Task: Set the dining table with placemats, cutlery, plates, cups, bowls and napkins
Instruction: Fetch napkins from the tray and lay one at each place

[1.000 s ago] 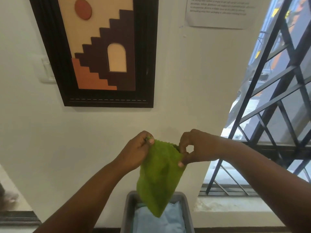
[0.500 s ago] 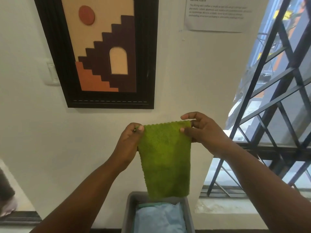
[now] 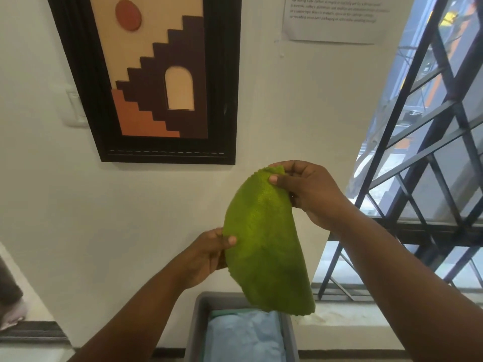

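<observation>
Green napkin [image 3: 264, 241] pinched at 12 o'clock by right hand [image 3: 307, 189], left hand [image 3: 209, 250] pinching 9 o'clock edge; grey bin [image 3: 196, 325] below.

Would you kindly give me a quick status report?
Left hand and right hand both pinching green napkin. Napkin hangs above grey bin. Nothing in the way.

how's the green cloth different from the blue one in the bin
The green cloth is held up in the air, pinched by the left hand at its side edge and the right hand at its top corner; the blue cloth lies in the grey bin. The green one looks nubbly and bright, the blue one smooth and pale. Both are soft fabric.
</observation>
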